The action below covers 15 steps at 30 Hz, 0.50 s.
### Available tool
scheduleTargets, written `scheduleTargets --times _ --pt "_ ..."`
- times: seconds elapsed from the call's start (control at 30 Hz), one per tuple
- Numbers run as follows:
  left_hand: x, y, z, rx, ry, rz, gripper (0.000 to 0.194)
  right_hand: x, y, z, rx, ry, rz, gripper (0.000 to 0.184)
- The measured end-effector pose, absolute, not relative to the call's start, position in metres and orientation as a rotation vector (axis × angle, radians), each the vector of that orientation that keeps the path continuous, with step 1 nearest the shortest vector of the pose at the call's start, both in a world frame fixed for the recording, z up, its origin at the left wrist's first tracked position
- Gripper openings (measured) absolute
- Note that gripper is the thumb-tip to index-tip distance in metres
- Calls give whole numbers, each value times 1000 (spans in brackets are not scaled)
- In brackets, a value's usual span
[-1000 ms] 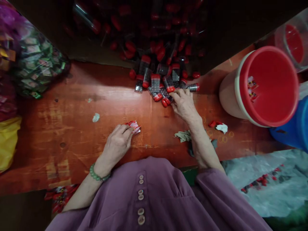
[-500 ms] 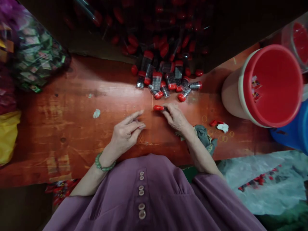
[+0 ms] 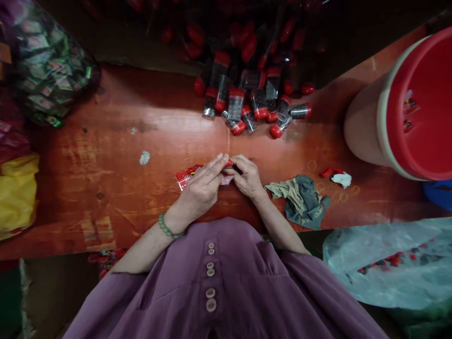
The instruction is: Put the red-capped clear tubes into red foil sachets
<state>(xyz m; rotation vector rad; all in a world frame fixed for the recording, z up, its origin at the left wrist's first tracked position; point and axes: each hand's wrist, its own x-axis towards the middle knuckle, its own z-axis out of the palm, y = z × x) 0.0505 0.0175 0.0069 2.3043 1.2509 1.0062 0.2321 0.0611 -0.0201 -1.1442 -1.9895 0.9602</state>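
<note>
My left hand (image 3: 203,188), with a green bead bracelet, reaches across a shiny red printed wrapper (image 3: 183,177) whose left end sticks out behind the fingers. Its fingers are closed together and meet my right hand (image 3: 249,178) over the table. Between the fingertips a bit of red cap (image 3: 229,163) shows, part of a small container mostly hidden by the hands. My right hand pinches this from the right side. Beyond both hands lies a pile of small clear containers (image 3: 236,106) with red caps and dark contents.
A white bucket (image 3: 363,122) with a red top stands at the right. Nearby lie a grey-green cloth (image 3: 305,202), rubber bands (image 3: 311,165) and a white scrap (image 3: 341,179). Bags of green packets (image 3: 52,70) and a yellow bag (image 3: 19,193) line the left side.
My hands have come together. A red printed wrapper now shows at my left hand, absent before. The view has shifted, and the cloth is now less covered by my right arm.
</note>
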Motion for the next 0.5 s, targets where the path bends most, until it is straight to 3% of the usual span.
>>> scheduleTargets --times 0.23,0.5 --pt "72 17 5 2266 1133 1051 43 242 51 -21 -1191 -1980 1007 28" --pt "51 9 16 1950 1135 1100 14 247 59 -12 -1220 -1564 1334 53"
